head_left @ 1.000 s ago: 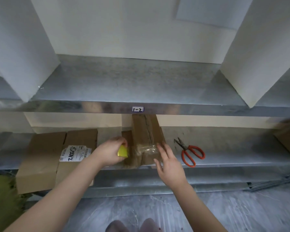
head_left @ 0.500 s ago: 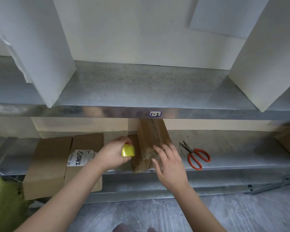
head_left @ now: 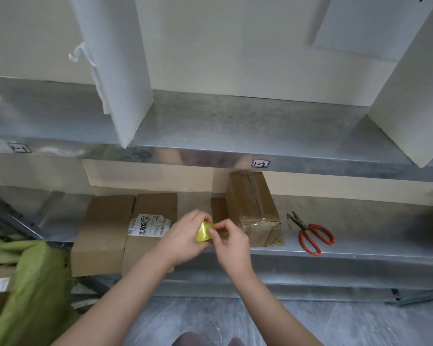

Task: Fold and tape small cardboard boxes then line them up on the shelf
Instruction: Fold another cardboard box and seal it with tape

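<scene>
The cardboard box (head_left: 253, 208) stands by itself on the lower shelf (head_left: 360, 248), folded up and with clear tape shining across its near end. Half a second ago the right hand (head_left: 231, 243) lay flat against that end; it has now come off the box and moved left to meet the left hand (head_left: 185, 242), just in front of the box's left corner. The left hand grips the yellow tape roll (head_left: 204, 232) as it did before, fingers curled round it. The right hand's thumb and fingers (head_left: 223, 224) now pinch at the roll's edge, probably picking for the loose end. That suggests the pressing-down is over and another strip is wanted, so this box is not quite finished. Both forearms reach up and forward from below, wrists close together. The red-handled scissors (head_left: 313, 236) lie untouched on the shelf to the right of the box, and flat cardboard (head_left: 105, 231) waits on the left.
</scene>
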The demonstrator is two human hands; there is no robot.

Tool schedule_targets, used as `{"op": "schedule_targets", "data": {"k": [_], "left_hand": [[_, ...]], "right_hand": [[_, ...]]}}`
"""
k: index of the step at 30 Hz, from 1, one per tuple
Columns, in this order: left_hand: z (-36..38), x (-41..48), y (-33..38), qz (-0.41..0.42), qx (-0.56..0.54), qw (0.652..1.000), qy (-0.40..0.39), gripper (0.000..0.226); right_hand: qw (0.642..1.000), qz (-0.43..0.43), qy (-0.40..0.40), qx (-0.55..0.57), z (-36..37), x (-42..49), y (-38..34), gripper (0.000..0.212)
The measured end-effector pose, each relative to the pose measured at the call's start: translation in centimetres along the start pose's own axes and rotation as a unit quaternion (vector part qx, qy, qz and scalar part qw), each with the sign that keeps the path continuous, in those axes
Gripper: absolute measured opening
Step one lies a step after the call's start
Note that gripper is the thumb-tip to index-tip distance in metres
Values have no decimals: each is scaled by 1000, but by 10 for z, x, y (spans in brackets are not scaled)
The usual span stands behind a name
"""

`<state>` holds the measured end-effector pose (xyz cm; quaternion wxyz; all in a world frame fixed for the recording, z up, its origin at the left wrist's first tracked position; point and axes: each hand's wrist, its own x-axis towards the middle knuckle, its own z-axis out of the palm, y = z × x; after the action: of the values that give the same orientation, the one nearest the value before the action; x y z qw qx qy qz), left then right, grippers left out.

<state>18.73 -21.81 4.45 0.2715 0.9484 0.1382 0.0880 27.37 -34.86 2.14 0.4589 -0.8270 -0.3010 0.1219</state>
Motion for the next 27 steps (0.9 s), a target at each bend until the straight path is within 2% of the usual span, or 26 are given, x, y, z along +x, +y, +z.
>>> {"op": "schedule_targets", "data": {"k": [5,8,10,14,17,20,23,27], "left_hand": [[-7,-19,-13,3,-52,997,-49,60],[-11,-28,-28,-56,-95,993,-49,77],[-11,-32,-36,-89,-107,989,-41,72],[-3,-34,-51,-86,-45,995,-20,59],[-8,-26,-64,-98,29,995,15,58],[-10,-16,-71,-104,47,993,31,62],[6,-10,-69,-77,96,992,8,59],[33,-8,-75,-101,124,987,3,54]], "right_hand": [[998,6,17,63,13,1,1,9],[997,26,-1,68,23,4,3,10],[996,51,-25,68,32,5,4,12],[995,62,-52,53,53,1,0,17],[997,33,-61,41,62,-6,-4,23],[998,24,-42,44,63,-8,-1,28],[993,92,-7,67,63,4,11,22],[985,166,-28,37,78,27,26,14]]}}
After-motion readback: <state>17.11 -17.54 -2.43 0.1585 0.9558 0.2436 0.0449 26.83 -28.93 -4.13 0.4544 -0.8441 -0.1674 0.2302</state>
